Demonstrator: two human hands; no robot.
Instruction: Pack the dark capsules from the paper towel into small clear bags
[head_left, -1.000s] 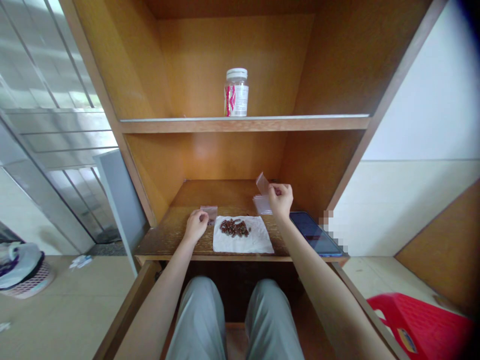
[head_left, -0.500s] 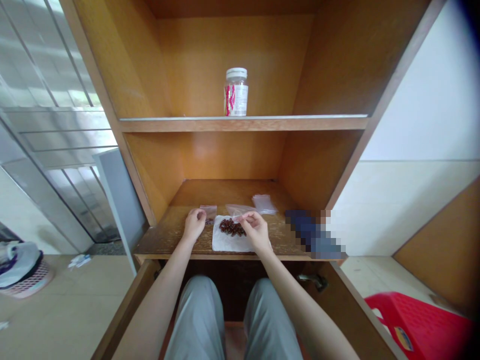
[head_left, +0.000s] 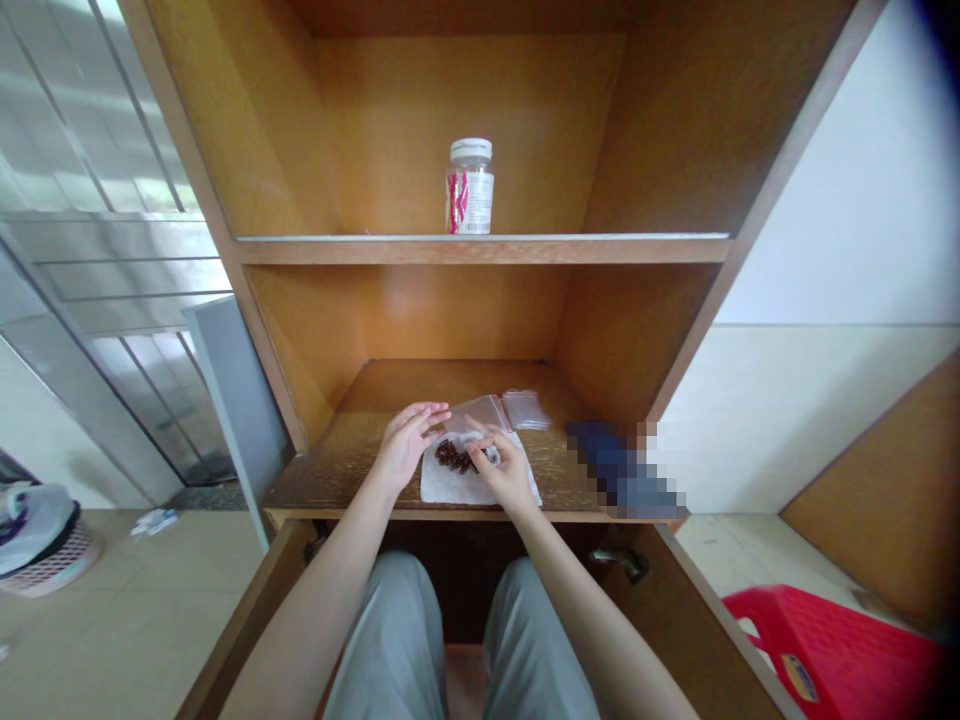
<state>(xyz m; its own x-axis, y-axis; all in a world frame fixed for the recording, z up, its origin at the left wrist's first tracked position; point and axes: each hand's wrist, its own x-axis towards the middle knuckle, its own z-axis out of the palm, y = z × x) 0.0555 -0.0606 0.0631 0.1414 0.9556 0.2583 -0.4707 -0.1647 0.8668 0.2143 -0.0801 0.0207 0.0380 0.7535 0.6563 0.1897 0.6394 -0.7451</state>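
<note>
My right hand (head_left: 508,470) is closed over the lower edge of a clear zip bag (head_left: 480,412), just above a heap of dark reddish-brown capsules (head_left: 454,456). These capsules lie on a white paper towel (head_left: 480,496). My left hand (head_left: 407,446) is open, fingers spread, with its fingertips at the bag's left corner. A stack of clear bags (head_left: 526,410) lies behind. The small bag seen earlier on the left is hidden or gone.
The hands work on a wooden cabinet shelf (head_left: 330,470). A white-capped pill bottle (head_left: 470,188) stands on the shelf above. A pixelated dark object (head_left: 622,465) lies to the right. A red plastic stool (head_left: 832,650) and a basket (head_left: 45,555) sit on the floor.
My right hand has moved left from the stacked bags to above the towel, bringing a clear bag. My left hand has opened and moved toward the bag, and the small bag is no longer visible.
</note>
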